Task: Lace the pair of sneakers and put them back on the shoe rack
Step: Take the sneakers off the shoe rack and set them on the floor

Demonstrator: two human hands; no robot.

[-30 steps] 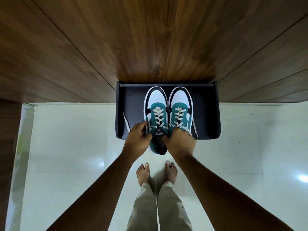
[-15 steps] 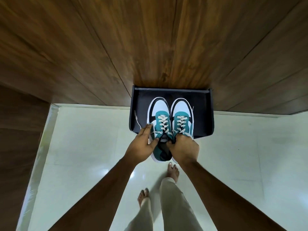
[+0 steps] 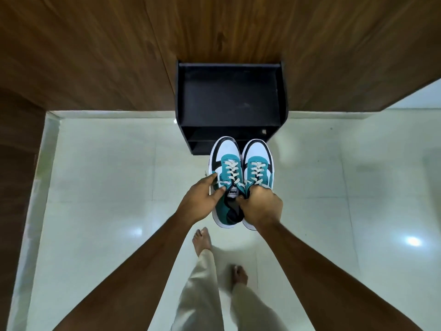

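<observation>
Left hand: the left hand (image 3: pixel 200 202) grips the outer side of the left sneaker (image 3: pixel 226 180), fingers curled onto its teal upper by the laces.
Right hand: the right hand (image 3: pixel 260 206) is closed over the collar of the right sneaker (image 3: pixel 257 168), hiding its heel.
Sneakers: both laced with cream laces, side by side and touching, toes pointing away, held in the air over the pale tiled floor (image 3: pixel 107 187).
Shoe rack: the black shoe rack (image 3: pixel 229 101) stands against the wooden wall (image 3: pixel 95 56); its top shelf is bare, and the sneakers' toes overlap its front lower edge in view.
Person: bare feet and beige trousers below.
</observation>
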